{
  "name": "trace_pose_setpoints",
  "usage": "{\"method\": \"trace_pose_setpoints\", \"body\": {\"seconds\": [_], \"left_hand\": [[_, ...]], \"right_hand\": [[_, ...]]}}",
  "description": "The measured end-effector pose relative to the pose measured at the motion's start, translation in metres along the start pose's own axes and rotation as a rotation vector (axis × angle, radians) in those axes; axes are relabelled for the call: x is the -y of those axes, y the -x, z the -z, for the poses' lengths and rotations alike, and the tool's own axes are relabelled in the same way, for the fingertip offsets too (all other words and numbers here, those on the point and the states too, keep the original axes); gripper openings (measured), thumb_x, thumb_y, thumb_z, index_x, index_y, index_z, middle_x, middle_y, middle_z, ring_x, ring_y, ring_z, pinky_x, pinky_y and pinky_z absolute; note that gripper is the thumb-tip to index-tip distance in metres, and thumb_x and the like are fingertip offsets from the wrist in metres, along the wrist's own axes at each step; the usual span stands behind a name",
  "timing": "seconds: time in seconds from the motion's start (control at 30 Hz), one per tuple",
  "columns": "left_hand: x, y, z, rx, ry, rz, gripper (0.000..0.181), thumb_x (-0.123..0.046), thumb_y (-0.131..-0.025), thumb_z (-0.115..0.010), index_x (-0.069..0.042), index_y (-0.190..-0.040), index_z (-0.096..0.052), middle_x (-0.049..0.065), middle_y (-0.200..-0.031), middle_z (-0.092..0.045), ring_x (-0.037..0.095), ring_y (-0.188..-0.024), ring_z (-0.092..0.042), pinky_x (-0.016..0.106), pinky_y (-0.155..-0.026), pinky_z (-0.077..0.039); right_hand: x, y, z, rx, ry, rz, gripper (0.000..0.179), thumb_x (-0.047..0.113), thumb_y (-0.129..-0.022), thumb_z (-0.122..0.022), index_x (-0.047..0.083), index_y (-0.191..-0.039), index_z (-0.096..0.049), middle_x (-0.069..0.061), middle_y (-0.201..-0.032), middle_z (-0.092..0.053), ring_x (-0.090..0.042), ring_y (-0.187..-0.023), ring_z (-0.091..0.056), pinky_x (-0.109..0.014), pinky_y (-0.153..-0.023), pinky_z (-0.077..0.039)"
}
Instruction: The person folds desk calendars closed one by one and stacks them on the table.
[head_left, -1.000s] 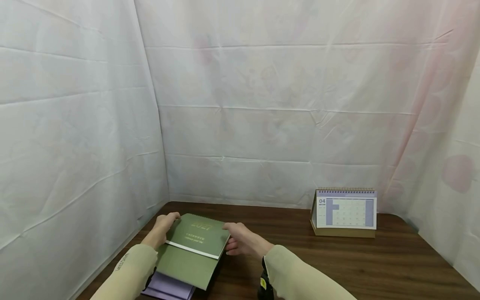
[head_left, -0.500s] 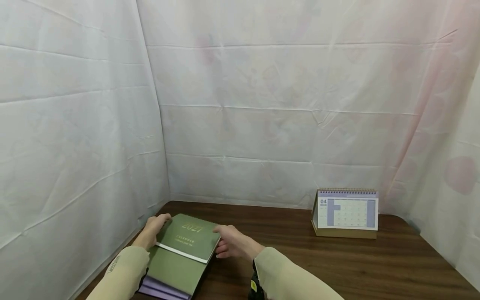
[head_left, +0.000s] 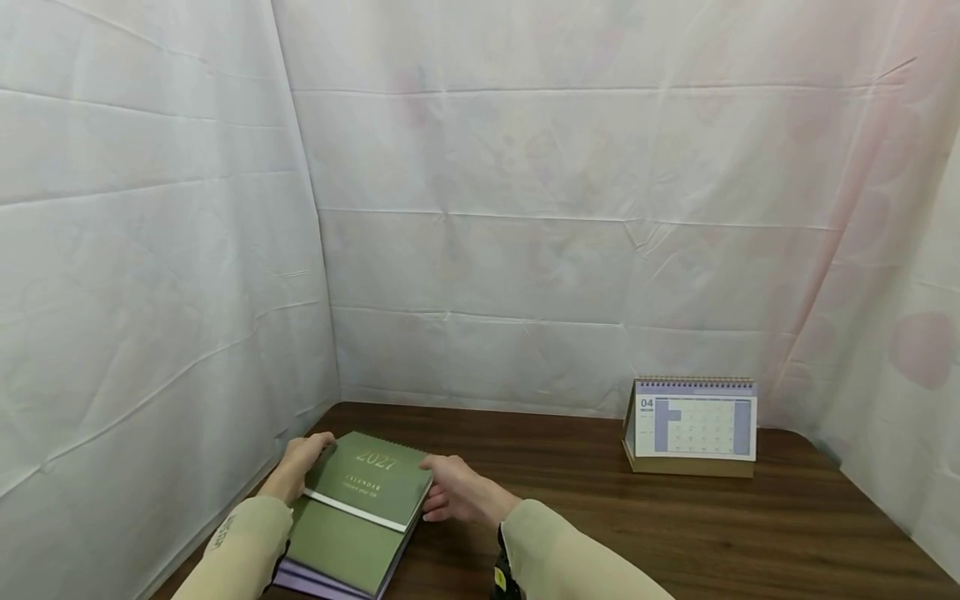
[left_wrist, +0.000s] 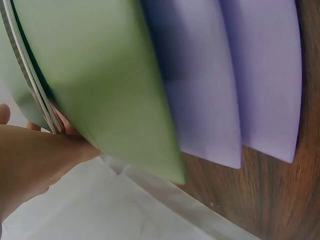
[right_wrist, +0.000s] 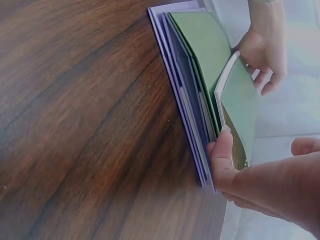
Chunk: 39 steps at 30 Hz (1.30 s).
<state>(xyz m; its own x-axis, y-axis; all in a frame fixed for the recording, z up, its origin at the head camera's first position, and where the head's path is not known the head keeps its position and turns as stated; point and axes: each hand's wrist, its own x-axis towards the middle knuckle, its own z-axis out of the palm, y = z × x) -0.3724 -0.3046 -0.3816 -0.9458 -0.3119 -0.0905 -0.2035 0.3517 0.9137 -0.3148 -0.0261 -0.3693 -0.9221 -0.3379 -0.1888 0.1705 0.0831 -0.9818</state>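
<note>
A green desk calendar (head_left: 360, 521) lettered "2027 CALENDAR" in gold lies at the table's left, cover upward. Beneath it, purple calendars (head_left: 318, 585) stick out along the front edge; in the left wrist view two purple layers (left_wrist: 205, 90) fan out below the green cover. My left hand (head_left: 300, 467) grips the green calendar's left side near the far corner. On the opposite side, my right hand (head_left: 461, 492) holds the far right corner, thumb on top. In the right wrist view the right thumb (right_wrist: 223, 145) presses the green calendar's edge, just above the purple ones.
A spiral desk calendar (head_left: 692, 427) showing month 04 stands upright at the back right of the brown wooden table (head_left: 600, 517). White cloth walls (head_left: 480, 250) enclose the table at the back and both sides.
Both hands have drawn the green calendar left and toward the body, lowering it over the purple ones, which now show only as a narrow strip. The standing calendar stays put.
</note>
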Motion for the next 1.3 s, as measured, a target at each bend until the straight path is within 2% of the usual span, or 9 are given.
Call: {"method": "trace_pose_setpoints", "body": {"seconds": [0.2,0.43,0.53,0.63,0.7,0.83,1.0,1.13,1.3], "left_hand": [[0.004,-0.001,0.001,0.007,-0.007,-0.011,0.044,-0.03,-0.089,-0.052,0.007,-0.112,-0.049,0.018,-0.101,-0.051,0.022,-0.079,-0.055,0.032,-0.064,-0.05],[0.01,-0.001,0.001,0.004,-0.046,-0.027,0.051,-0.031,-0.089,-0.051,0.009,-0.12,-0.048,0.024,-0.114,-0.047,0.026,-0.088,-0.054,0.032,-0.069,-0.049],[0.008,0.0,-0.001,-0.022,-0.144,-0.077,0.048,-0.03,-0.088,-0.05,0.01,-0.113,-0.054,0.027,-0.111,-0.049,0.03,-0.092,-0.051,0.036,-0.073,-0.046],[0.0,0.004,-0.008,-0.096,-0.307,-0.159,0.043,-0.031,-0.089,-0.048,0.007,-0.105,-0.058,0.028,-0.107,-0.055,0.039,-0.097,-0.051,0.053,-0.081,-0.041],[-0.006,0.008,-0.015,-0.16,-0.403,-0.217,0.044,-0.032,-0.09,-0.047,0.007,-0.106,-0.059,0.031,-0.108,-0.057,0.046,-0.102,-0.048,0.064,-0.084,-0.033],[-0.022,0.018,-0.041,-0.264,-0.489,-0.325,0.051,-0.032,-0.091,-0.046,0.006,-0.124,-0.054,0.033,-0.127,-0.052,0.054,-0.118,-0.036,0.069,-0.089,-0.023],[-0.046,0.036,-0.086,-0.264,-0.501,-0.491,0.051,-0.033,-0.095,-0.048,0.002,-0.132,-0.052,0.029,-0.14,-0.045,0.05,-0.132,-0.031,0.068,-0.1,-0.023],[-0.064,0.05,-0.123,-0.213,-0.479,-0.583,0.052,-0.036,-0.099,-0.044,-0.001,-0.136,-0.051,0.026,-0.146,-0.042,0.048,-0.139,-0.028,0.07,-0.105,-0.022],[-0.084,0.068,-0.175,-0.152,-0.394,-0.648,0.051,-0.037,-0.101,-0.038,-0.003,-0.137,-0.05,0.025,-0.147,-0.041,0.047,-0.14,-0.028,0.07,-0.108,-0.02]], "right_hand": [[-0.002,-0.002,-0.002,0.006,0.003,-0.023,0.059,0.028,-0.096,-0.048,-0.016,-0.134,-0.037,-0.037,-0.113,-0.051,-0.042,-0.099,-0.06,-0.044,-0.079,-0.057],[-0.003,-0.002,-0.001,0.046,0.006,0.0,0.061,0.025,-0.097,-0.046,-0.025,-0.131,-0.035,-0.046,-0.123,-0.047,-0.049,-0.106,-0.058,-0.048,-0.085,-0.055],[-0.005,-0.002,0.002,0.083,0.008,0.013,0.06,0.022,-0.098,-0.044,-0.026,-0.132,-0.034,-0.049,-0.128,-0.042,-0.053,-0.113,-0.055,-0.051,-0.09,-0.053],[-0.007,0.0,0.008,0.095,0.03,0.051,0.059,0.021,-0.098,-0.043,-0.024,-0.135,-0.032,-0.047,-0.133,-0.04,-0.053,-0.116,-0.053,-0.053,-0.092,-0.051],[-0.008,0.003,0.014,0.068,0.095,0.117,0.057,0.021,-0.097,-0.045,-0.02,-0.136,-0.036,-0.041,-0.127,-0.049,-0.043,-0.102,-0.06,-0.049,-0.086,-0.054],[-0.008,0.015,0.037,0.002,0.442,0.345,0.054,0.031,-0.1,-0.046,-0.008,-0.137,-0.045,-0.027,-0.13,-0.054,-0.038,-0.111,-0.057,-0.052,-0.093,-0.048],[-0.007,0.026,0.079,-0.053,0.834,0.566,0.06,0.045,-0.103,-0.036,0.001,-0.144,-0.041,-0.019,-0.149,-0.042,-0.039,-0.137,-0.041,-0.056,-0.109,-0.035],[-0.007,0.034,0.11,-0.115,0.961,0.658,0.06,0.046,-0.103,-0.036,0.006,-0.147,-0.038,-0.016,-0.153,-0.038,-0.036,-0.138,-0.04,-0.055,-0.11,-0.034],[-0.005,0.046,0.151,-0.299,1.035,0.782,0.055,0.04,-0.101,-0.046,0.006,-0.144,-0.043,-0.015,-0.148,-0.046,-0.035,-0.134,-0.045,-0.053,-0.109,-0.037]]}}
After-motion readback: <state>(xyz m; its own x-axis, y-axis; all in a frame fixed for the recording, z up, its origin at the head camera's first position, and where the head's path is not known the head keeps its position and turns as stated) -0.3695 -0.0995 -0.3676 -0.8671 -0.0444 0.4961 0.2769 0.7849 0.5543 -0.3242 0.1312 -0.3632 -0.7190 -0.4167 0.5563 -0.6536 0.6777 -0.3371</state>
